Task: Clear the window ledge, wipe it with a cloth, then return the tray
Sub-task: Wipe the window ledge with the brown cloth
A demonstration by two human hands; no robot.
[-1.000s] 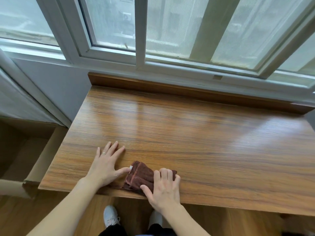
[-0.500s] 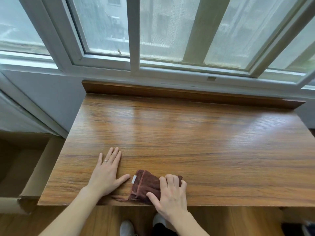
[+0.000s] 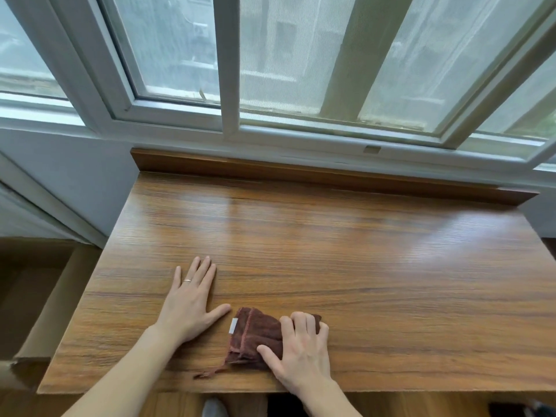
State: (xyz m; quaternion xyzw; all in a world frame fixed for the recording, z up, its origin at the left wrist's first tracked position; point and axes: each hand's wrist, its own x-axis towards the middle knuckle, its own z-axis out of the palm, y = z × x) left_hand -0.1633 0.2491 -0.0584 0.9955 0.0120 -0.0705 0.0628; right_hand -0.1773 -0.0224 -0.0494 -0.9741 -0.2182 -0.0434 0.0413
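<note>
A folded dark brown cloth (image 3: 255,338) with a small white label lies near the front edge of the wooden window ledge (image 3: 361,266). My right hand (image 3: 301,350) presses down on the cloth's right part, fingers bent over its far edge and thumb along its near side. My left hand (image 3: 192,302) rests flat on the bare wood just left of the cloth, fingers straight, thumb pointing toward the cloth. No tray is in view.
A white-framed window (image 3: 228,85) rises behind the ledge's raised wooden back strip (image 3: 301,173). An open cardboard box (image 3: 45,311) stands on the floor to the left. My shoe (image 3: 213,407) shows below the front edge.
My right hand has slid the cloth a little to the right along the front edge. The left hand stays flat in the same spot. The camera has tilted up slightly.
</note>
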